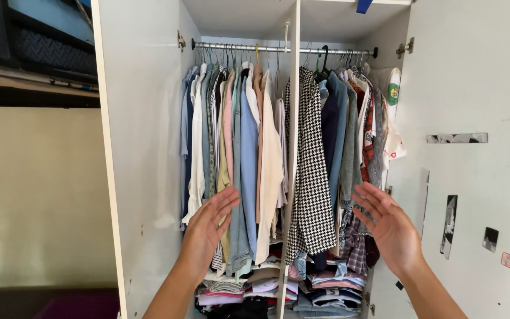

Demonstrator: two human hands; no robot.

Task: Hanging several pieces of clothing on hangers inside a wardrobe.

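I face an open white wardrobe (143,147) packed with clothes on hangers under a metal rail (278,49). My left hand (208,227) is raised, fingers apart, palm turned inward, just in front of the pale shirts (249,153) on the left side. My right hand (388,227) is also open and empty, held in front of the darker garments near a black-and-white houndstooth jacket (311,177). Neither hand touches any clothing.
Both wardrobe doors stand open; the right door (473,147) carries several small stickers. A white centre divider (293,147) splits the wardrobe. Folded clothes (320,289) are stacked at the bottom. A cream wall (36,195) lies to the left.
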